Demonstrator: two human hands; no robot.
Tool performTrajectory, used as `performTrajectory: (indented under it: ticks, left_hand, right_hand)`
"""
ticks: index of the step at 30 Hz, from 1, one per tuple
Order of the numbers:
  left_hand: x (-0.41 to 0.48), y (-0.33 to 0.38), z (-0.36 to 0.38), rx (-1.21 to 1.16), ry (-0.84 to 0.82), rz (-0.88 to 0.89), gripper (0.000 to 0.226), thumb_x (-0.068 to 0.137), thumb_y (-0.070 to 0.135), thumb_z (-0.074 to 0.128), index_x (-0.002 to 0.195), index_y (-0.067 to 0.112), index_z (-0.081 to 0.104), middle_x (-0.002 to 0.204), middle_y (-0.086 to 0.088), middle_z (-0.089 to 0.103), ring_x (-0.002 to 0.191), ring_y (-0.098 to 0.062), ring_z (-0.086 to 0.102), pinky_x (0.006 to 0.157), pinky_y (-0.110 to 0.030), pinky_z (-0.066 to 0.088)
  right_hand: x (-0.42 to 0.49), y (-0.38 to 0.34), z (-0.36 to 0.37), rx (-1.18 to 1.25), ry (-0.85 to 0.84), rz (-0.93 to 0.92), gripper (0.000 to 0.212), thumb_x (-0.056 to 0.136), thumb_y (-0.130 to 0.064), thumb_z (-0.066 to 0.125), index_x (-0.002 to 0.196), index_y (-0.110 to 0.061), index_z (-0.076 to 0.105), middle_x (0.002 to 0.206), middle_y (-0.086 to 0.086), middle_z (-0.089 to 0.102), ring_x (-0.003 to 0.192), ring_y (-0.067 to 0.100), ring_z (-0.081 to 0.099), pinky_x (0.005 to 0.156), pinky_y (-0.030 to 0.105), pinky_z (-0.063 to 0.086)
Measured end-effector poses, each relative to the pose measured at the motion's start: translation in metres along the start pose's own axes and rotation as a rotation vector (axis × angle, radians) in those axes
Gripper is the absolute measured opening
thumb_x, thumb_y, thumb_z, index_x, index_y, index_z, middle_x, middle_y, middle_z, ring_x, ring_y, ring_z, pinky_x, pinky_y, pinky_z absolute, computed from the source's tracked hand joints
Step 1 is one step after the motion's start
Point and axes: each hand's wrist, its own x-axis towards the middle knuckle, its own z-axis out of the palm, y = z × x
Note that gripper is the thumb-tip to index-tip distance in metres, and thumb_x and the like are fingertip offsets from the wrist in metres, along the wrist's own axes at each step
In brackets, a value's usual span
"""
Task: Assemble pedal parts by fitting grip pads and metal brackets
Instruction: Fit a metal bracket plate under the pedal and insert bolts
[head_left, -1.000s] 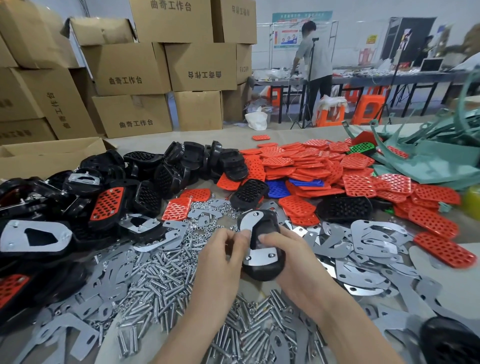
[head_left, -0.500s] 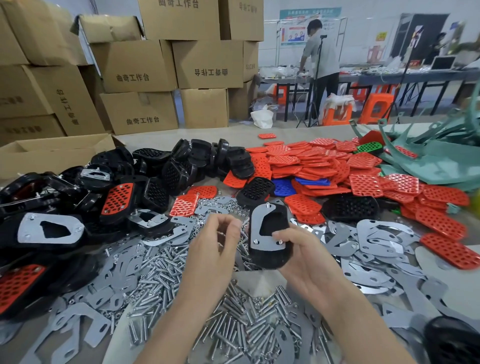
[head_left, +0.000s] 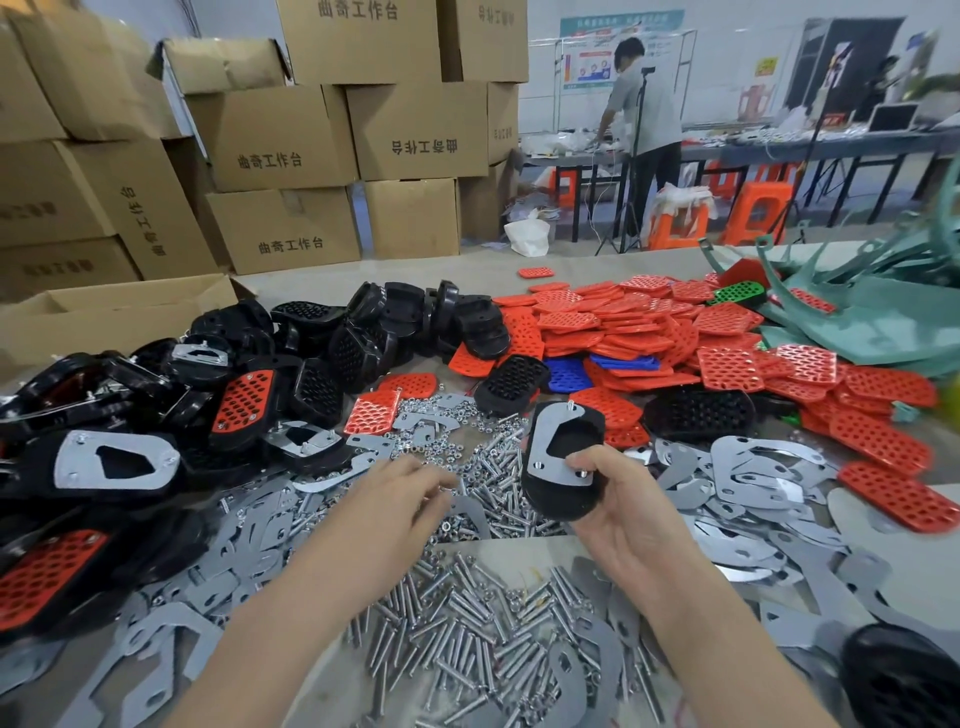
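My right hand (head_left: 621, 519) grips a black pedal body (head_left: 566, 499) by its lower end and holds it upright above the table. A metal bracket (head_left: 545, 441) lies on the pedal's face, with bolt ends poking through it. My left hand (head_left: 400, 504) is low over the pile of small nuts (head_left: 467, 434), its bent fingertips blurred among them. I cannot tell whether it pinches a nut. Loose bolts (head_left: 467, 639) lie in a heap under both wrists.
Loose metal brackets (head_left: 748, 467) spread to the right, red grip pads (head_left: 623, 322) are heaped behind them, and black pedal bodies (head_left: 363, 332) at the back centre. Assembled pedals (head_left: 114, 462) pile at the left by an open carton (head_left: 104, 312). Teal parts (head_left: 883, 322) lie far right.
My left hand has let go of the pedal and dropped to the nut pile. The right hand has turned the pedal upright and shifted it slightly right.
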Motion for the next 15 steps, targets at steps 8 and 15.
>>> performTrajectory:
  ticks: [8, 15]
  left_hand:
    - [0.009, 0.007, 0.007, -0.088, -0.104, 0.013, 0.009, 0.101, 0.042, 0.052, 0.11, 0.043, 0.055, 0.111, 0.028, 0.04, 0.106, 0.008, 0.04, 0.103, -0.025, 0.04]
    - [0.02, -0.007, -0.007, -0.404, -0.086, -0.188, 0.005, 0.097, 0.034, 0.065, 0.092, 0.034, 0.064, 0.086, 0.009, 0.068, 0.062, 0.0, 0.058, 0.059, -0.018, 0.047]
  right_hand:
    - [0.0, 0.001, -0.002, -0.024, -0.008, -0.003, 0.031, 0.089, 0.012, 0.045, 0.108, -0.001, 0.066, 0.091, 0.015, 0.078, 0.072, 0.024, 0.076, 0.062, 0.034, 0.063]
    - [0.002, 0.001, -0.006, 0.012, -0.04, -0.004, 0.033, 0.089, 0.01, 0.047, 0.113, 0.002, 0.068, 0.1, 0.016, 0.078, 0.079, 0.025, 0.077, 0.064, 0.033, 0.063]
